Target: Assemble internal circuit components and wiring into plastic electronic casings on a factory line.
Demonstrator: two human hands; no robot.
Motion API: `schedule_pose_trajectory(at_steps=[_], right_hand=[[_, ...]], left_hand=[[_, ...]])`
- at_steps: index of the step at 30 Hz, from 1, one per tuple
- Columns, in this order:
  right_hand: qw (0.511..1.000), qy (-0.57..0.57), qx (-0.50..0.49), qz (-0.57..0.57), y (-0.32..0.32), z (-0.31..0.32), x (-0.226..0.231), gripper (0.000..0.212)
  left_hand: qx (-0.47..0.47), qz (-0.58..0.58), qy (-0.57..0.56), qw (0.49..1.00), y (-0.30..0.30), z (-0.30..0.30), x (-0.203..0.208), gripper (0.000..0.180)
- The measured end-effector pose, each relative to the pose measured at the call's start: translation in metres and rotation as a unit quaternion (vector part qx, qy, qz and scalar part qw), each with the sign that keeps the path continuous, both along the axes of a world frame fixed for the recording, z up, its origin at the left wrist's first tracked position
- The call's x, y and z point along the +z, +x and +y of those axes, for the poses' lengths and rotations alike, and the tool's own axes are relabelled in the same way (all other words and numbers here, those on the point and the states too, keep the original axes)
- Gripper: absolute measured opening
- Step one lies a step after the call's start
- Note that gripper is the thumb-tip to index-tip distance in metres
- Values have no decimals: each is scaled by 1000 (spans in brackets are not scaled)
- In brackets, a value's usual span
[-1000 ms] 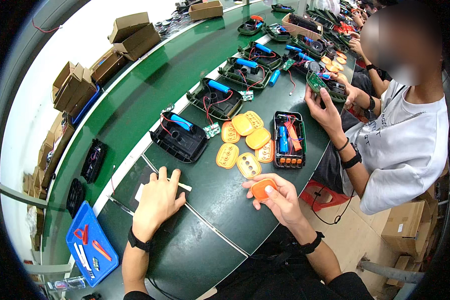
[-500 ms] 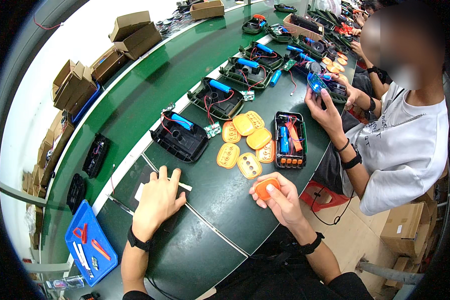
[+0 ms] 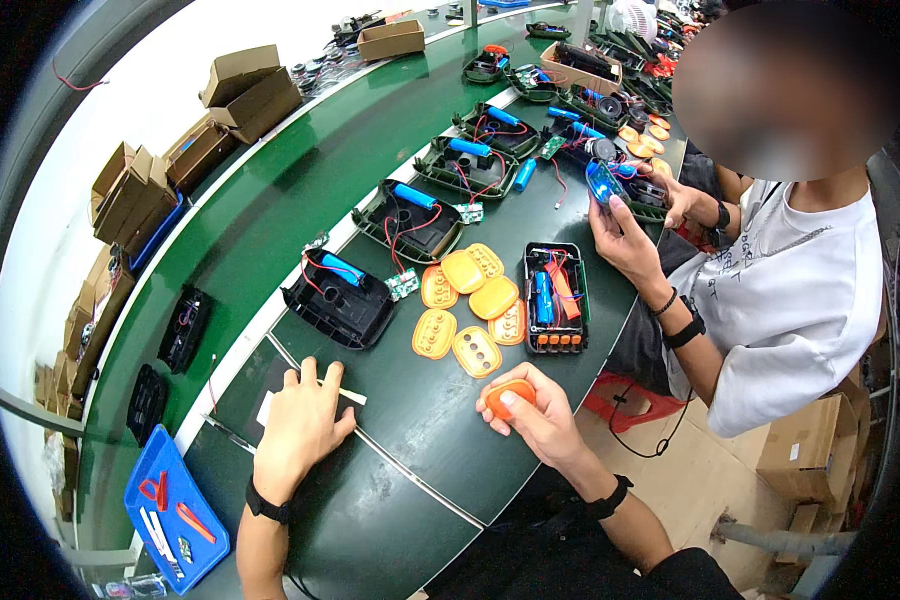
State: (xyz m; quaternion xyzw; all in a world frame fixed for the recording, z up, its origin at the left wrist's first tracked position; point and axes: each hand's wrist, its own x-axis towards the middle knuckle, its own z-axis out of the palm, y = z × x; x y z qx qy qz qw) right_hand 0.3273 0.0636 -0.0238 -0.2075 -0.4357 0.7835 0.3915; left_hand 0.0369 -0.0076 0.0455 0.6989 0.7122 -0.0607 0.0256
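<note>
Here we begin at the far left of the green worktop (image 3: pixel 270 220), where brown cardboard boxes (image 3: pixel 135 195) line its edge. Nearer to us a blue tray (image 3: pixel 175 510) holds red-handled tools, and two black casings (image 3: pixel 182 328) lie beyond it on the green surface.

Our left hand (image 3: pixel 298 432) rests flat on the dark part of the worktop, palm down, fingers spread loosely and holding nothing. Its fingertips lie on a small white slip (image 3: pixel 350 396), and a black band sits at the wrist.

Just beyond that hand lies an open black housing (image 3: pixel 338 300) with a blue battery cell and red wires inside. To its right sits a cluster of orange keypads (image 3: pixel 470 310), some touching one another, and beside them stands a black battery case (image 3: pixel 553 298) with a blue cell and orange parts.

Our right hand (image 3: pixel 532 415) is raised just over the near edge of the worktop, fingers curled closed around an orange cap (image 3: pixel 511 397), which we grip between thumb and fingertips. It is near the closest orange keypad but apart from it.

Further right, another person in a white shirt (image 3: pixel 800 310) holds a small blue part (image 3: pixel 602 182) in both hands. More open housings with blue cells run along the worktop toward the far end.
</note>
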Motion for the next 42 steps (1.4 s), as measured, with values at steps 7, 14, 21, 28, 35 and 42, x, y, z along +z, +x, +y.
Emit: schedule_pose_trajectory(at_steps=[7, 14, 21, 28, 35, 42], right_hand=[[999, -1, 21, -24, -1, 0, 4, 14], [1000, -4, -6, -8, -2, -1, 4, 12], [999, 30, 11, -27, -2, -2, 5, 12], [999, 26, 22, -35, -3, -1, 4, 15], [999, 25, 18, -43, -4, -1, 5, 15], [986, 100, 66, -117, 0, -7, 2, 22]], left_hand=[[10, 1, 1, 1000, 0, -4, 5, 59], [5, -4, 3, 1000, 2, 1, 3, 59], [12, -5, -4, 1000, 3, -1, 3, 59], [9, 0, 0, 1000, 2, -1, 3, 60], [11, -8, -2, 1000, 2, 0, 4, 60], [6, 0, 6, 1000, 3, -1, 4, 60]])
